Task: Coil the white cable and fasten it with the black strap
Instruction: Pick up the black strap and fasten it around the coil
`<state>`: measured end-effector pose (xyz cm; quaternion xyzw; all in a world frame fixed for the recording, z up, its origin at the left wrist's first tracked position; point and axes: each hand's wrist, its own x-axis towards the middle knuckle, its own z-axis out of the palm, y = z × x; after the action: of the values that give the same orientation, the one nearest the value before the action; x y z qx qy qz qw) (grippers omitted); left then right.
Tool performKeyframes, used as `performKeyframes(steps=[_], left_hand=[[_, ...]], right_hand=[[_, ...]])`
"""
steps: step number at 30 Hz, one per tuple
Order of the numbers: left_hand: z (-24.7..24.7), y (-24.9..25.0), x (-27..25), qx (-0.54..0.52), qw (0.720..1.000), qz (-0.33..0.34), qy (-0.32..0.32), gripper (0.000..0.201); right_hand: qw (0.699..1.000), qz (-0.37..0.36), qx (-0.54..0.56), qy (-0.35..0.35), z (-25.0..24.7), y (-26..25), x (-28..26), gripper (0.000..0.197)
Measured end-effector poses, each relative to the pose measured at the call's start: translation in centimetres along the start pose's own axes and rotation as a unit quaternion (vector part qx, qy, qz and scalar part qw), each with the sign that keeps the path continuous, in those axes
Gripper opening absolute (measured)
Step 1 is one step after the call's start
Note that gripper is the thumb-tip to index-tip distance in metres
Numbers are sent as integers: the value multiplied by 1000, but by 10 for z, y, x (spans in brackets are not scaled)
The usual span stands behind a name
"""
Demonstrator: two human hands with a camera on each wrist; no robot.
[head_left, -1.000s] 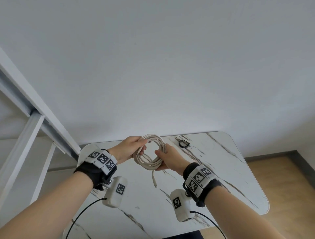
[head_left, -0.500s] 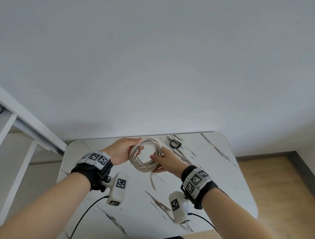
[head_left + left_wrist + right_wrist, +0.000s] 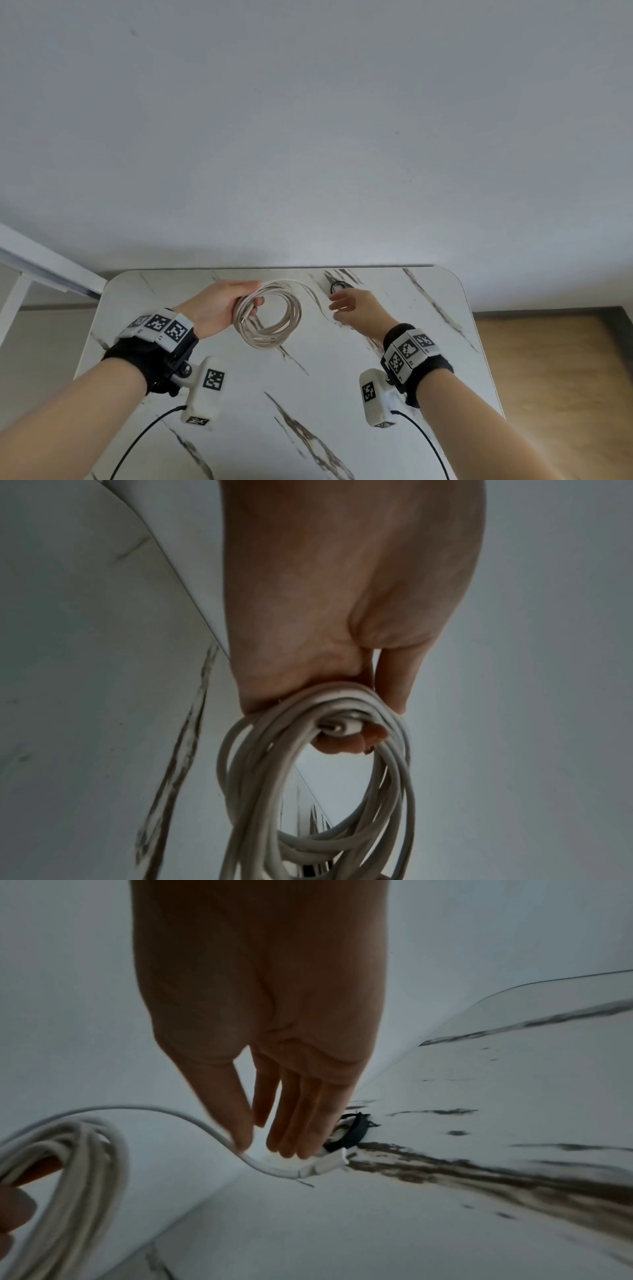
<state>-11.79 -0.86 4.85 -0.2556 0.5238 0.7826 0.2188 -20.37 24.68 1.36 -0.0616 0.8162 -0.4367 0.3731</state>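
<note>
Left hand (image 3: 215,308) grips the coiled white cable (image 3: 270,318) at its left edge, fingers curled through the loops, the coil held over the marble table (image 3: 342,411). One cable end trails rightward onto the tabletop. Right hand (image 3: 359,310) is empty, fingers straight and loosely together, fingertips just beside the black strap (image 3: 339,285), which lies near the table's far edge.
</note>
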Motion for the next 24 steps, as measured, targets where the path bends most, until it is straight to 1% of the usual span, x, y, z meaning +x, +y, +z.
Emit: performKeyframes(steps=[1, 3, 5, 8, 11, 12, 14, 15, 16, 17, 20, 22, 24], left_hand=[[-1, 0, 2, 1, 1000, -3, 0, 33], [-4, 1, 6, 3, 1000, -8, 3, 31], [-7, 0, 9, 3, 1000, -13, 10, 28], [-11, -2, 12, -5, 999, -25, 21, 23], [-16, -5, 14, -15, 999, -30, 30, 21], [-17, -5, 14, -19, 999, -31, 26, 23], [-19, -6, 14, -24, 999, -35, 16, 33], [-19, -6, 14, -28, 999, -37, 16, 33], [-19, -6, 13, -36, 999, -35, 19, 27], [-20, -7, 13, -42, 998, -32, 21, 22], [-21, -5, 9, -40, 999, -31, 18, 20], [-20, -3, 6, -33, 999, -33, 22, 23], [-18, 1, 2, -18, 999, -31, 20, 24]], right_hand=[[999, -5, -20, 33, -2, 4, 8, 32], [992, -6, -80, 95, -4, 11, 23, 33], [981, -3, -149, 122, -5, 15, 37, 33], [965, -3, -239, 111, -5, 20, 50, 36], [951, 2, -290, 105, -6, 23, 59, 32], [946, 8, -310, 99, -5, 24, 61, 31], [933, 18, -350, 83, -4, 23, 65, 30], [927, 20, -366, 77, -4, 22, 67, 30], [923, 21, -377, 73, -3, 21, 69, 29], [921, 21, -382, 69, -2, 20, 70, 29], [926, 19, -371, 70, -2, 16, 68, 23], [946, 14, -312, 91, -4, 9, 62, 18], [967, 0, -225, 120, -9, -1, 56, 15]])
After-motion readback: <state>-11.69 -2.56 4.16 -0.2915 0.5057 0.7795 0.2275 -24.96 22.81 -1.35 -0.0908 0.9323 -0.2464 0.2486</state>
